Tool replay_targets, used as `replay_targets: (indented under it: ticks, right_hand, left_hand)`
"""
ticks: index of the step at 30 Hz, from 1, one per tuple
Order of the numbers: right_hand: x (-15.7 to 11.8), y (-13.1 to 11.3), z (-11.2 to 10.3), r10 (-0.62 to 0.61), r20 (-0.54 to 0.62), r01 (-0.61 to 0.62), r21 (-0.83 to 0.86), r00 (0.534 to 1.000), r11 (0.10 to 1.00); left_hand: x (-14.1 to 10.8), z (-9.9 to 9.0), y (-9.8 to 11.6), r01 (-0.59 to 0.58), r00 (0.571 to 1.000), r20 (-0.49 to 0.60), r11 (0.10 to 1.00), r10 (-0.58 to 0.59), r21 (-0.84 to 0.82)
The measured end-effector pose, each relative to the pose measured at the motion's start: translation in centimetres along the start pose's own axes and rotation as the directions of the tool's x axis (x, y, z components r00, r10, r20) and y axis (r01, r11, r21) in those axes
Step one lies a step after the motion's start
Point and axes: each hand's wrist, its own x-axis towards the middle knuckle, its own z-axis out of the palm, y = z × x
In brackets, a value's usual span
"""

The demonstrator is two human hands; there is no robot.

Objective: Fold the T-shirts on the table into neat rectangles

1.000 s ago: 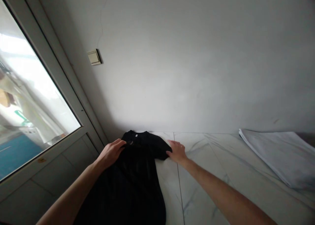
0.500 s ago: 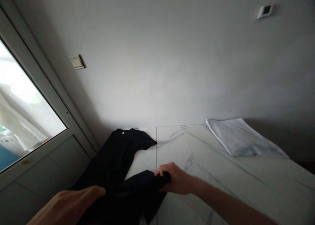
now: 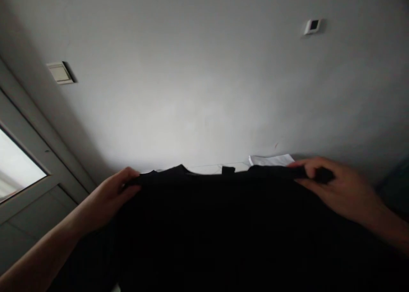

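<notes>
A black T-shirt (image 3: 217, 232) is stretched wide between my hands and fills the lower middle of the view. My left hand (image 3: 107, 196) pinches its upper left edge between thumb and fingers. At the upper right edge, my right hand (image 3: 343, 187) is closed on a bunched part of the cloth. The top edge runs nearly level, with a small dark tab sticking up near the middle. Folds lower down are too dark to make out.
Behind the shirt, a folded white cloth (image 3: 271, 160) shows partly by the wall. A light switch (image 3: 60, 73) and a small white device with a dark face (image 3: 313, 26) are on the grey wall (image 3: 198, 92). A framed door with glass (image 3: 35, 190) stands at left.
Both hands have moved up and apart, raising and spreading the black cloth. It now covers most of the marble-patterned surface. The view has shifted, and less of the white cloth shows.
</notes>
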Motion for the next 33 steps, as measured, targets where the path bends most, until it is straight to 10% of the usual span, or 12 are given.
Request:
replay_targets:
  ticks: [8, 13, 19, 26, 33]
  right_hand:
    - [8.8, 15.2, 18.2, 0.141, 0.239, -0.127, -0.076, 0.961, 0.989]
    - [7.9, 20.3, 26.7, 0.332, 0.261, -0.26, -0.276, 0.906, 0.925]
    - [8.2, 21.7, 29.5, 0.424, 0.247, -0.289, -0.442, 0.871, 0.849]
    - [5.0, 14.5, 30.4, 0.126, 0.301, -0.038, -0.282, 0.945, 0.959]
    - [-2.2, -2.7, 34.6, -0.15, 0.697, 0.07, 0.142, 0.701, 0.987]
  left_hand:
    - [20.1, 14.8, -5.8, 0.04, 0.986, 0.148, 0.974, -0.075, 0.222]
    - [25.0, 23.0, -10.3, 0.16, 0.973, 0.128, 0.96, -0.193, 0.231]
    - [27.0, 27.1, -13.5, 0.211, 0.961, 0.137, 0.956, -0.241, 0.204]
    - [21.3, 25.5, -19.2, 0.222, 0.939, 0.203, 0.942, -0.276, 0.253]
    - [15.6, 23.2, -20.4, 0.085, 0.898, 0.389, 0.948, -0.206, 0.307]
